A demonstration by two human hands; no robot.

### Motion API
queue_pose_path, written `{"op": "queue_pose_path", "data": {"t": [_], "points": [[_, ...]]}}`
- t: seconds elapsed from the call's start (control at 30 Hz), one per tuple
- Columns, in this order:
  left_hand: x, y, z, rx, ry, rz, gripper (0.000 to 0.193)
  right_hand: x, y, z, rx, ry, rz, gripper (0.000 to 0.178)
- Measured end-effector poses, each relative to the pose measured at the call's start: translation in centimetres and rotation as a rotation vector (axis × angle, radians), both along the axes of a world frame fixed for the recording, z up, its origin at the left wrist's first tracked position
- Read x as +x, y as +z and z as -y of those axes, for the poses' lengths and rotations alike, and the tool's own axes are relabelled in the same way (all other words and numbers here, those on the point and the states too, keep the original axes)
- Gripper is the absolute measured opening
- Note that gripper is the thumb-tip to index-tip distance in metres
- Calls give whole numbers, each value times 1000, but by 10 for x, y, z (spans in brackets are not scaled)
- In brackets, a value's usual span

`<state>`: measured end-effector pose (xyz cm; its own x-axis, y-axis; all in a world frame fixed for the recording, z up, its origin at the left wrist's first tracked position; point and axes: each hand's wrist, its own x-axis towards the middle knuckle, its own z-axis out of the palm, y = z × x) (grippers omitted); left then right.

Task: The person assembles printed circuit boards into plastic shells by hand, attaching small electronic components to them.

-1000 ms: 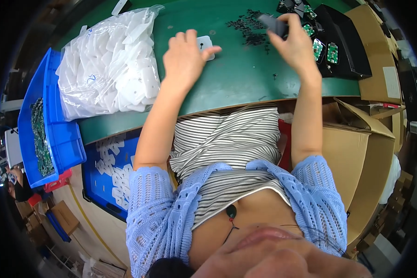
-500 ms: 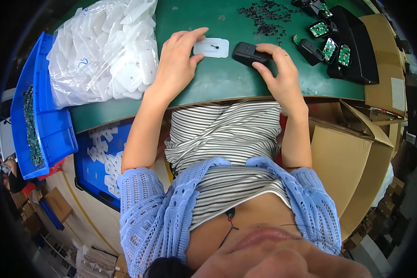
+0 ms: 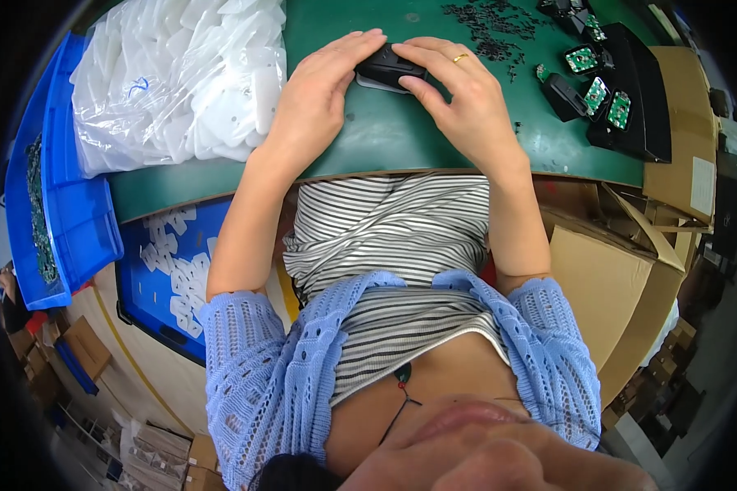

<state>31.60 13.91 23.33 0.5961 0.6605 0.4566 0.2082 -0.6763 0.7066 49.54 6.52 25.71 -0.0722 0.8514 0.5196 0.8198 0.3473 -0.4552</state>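
Note:
A black plastic housing (image 3: pixel 387 65) sits on top of a pale plate (image 3: pixel 377 84), whose near edge peeks out below it. My left hand (image 3: pixel 319 92) curves around the housing's left side, fingertips at its far corner and thumb close to the plate. From the right, my right hand (image 3: pixel 460 92) grips the housing between thumb and fingers. The small dark piece that lay on the plate before is now covered.
A clear bag of white plastic parts (image 3: pixel 180 82) fills the table's left side. Loose small black pieces (image 3: pixel 495 29) lie at the far right. Beyond them are black housings with green circuit boards (image 3: pixel 620 109) beside a black box (image 3: pixel 643 90). Blue bins (image 3: pixel 78 229) stand left, cardboard boxes (image 3: pixel 598 286) right.
My right hand has carried the black housing left and set it over the plate. The left hand's fingers have come up against the housing. The view has shifted slightly.

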Motion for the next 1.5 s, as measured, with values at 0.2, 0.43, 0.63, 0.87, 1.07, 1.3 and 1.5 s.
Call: {"op": "queue_pose_path", "data": {"t": [0.2,0.43,0.63,0.87,1.07,1.3,1.5], "points": [[-5,-6,0,76,-9,-86,44,-1,-5,-4,-5,37,50,27],[-9,-5,3,171,19,-197,48,-2,-19,-3,65,29,33,22],[-6,2,10,306,50,-267,45,0,-9,-2,40,48,28,33],[24,3,8,384,197,-334,44,38,24,-48,-526,222,-285,20],[78,15,-56,-62,283,-101,29,87,14,-73,-22,-169,-676,15],[167,-22,-227,-708,120,125,23,93,4,-64,40,-456,59,27],[201,-41,-288,-873,92,-81,31,84,12,-51,-199,-348,119,51]]}}
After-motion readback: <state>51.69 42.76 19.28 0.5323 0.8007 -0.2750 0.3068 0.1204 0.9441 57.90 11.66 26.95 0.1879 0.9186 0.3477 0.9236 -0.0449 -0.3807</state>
